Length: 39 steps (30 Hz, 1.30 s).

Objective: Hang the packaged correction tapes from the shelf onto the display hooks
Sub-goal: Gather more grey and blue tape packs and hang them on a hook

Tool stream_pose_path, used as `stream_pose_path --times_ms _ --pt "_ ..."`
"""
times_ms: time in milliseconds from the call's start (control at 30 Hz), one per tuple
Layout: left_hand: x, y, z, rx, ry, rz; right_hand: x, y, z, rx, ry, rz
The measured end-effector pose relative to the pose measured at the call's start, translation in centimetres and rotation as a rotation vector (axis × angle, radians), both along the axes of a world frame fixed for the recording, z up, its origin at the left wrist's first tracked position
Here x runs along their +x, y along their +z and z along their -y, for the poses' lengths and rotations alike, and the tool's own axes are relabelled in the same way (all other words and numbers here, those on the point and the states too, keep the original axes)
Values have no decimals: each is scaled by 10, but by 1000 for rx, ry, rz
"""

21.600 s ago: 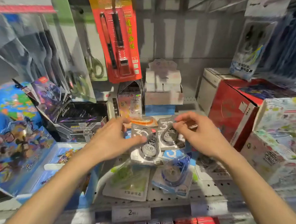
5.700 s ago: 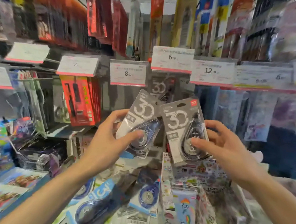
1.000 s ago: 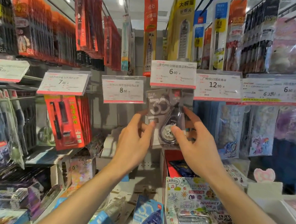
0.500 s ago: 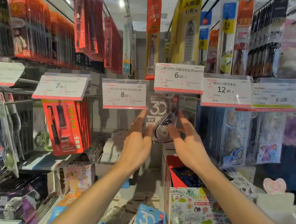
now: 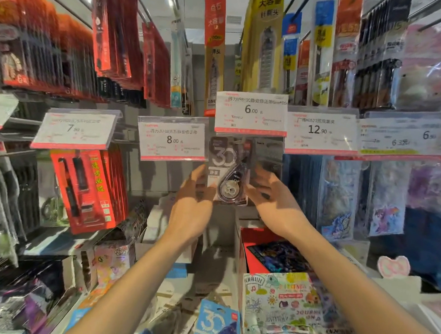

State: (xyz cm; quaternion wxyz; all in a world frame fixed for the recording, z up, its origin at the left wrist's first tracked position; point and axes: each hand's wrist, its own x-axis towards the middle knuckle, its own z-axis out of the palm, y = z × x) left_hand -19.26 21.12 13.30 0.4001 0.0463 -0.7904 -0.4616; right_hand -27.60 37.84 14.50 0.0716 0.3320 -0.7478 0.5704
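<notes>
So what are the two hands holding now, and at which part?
Both hold the grey correction tape pack: left hand at its left edge, right hand at its right edge.

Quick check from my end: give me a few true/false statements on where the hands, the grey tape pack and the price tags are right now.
1. The grey correction tape pack hangs below the 6.00 price tag. True.
2. The left hand is down on the shelf. False: it is raised beside the pack.
3. The right hand is at the pack's right edge. True.
4. A blue correction tape pack hangs under the 8.00 price tag. False: it lies low, near the bottom edge.
</notes>
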Motion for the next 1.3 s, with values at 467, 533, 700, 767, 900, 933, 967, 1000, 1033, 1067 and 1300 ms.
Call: stream_pose_path --times_ms 467,533,700,767,900,933,967,1000,1033,1067,1300 --pt "131 -25 -62 216 -61 -142 100 -37 -98 -252 110 60" --pt "148 -37 -65 222 -55 -121 111 -49 -103 -249 123 80" --pt "181 -60 -48 276 -39 -103 137 -75 -105 -227 139 170" --pt "189 -68 -39 295 -41 -106 146 -82 -101 -204 133 188" --pt "199 -79 -8 307 -61 -104 161 -84 -79 -195 108 145" --pt "201 -81 3 313 -75 -101 165 -82 -70 -189 104 123" --pt "203 -82 15 316 -92 -99 169 -80 -60 -189 99 102" --pt "206 -83 28 317 -107 -100 173 -79 -48 -197 93 84" --pt "209 -83 43 315 -123 -100 176 -78 -35 -210 85 71" --pt "213 -84 58 312 -138 -95 180 -77 -21 -218 74 62" --pt "232 -97 144 258 -190 70 200 -97 63 -73 33 86"
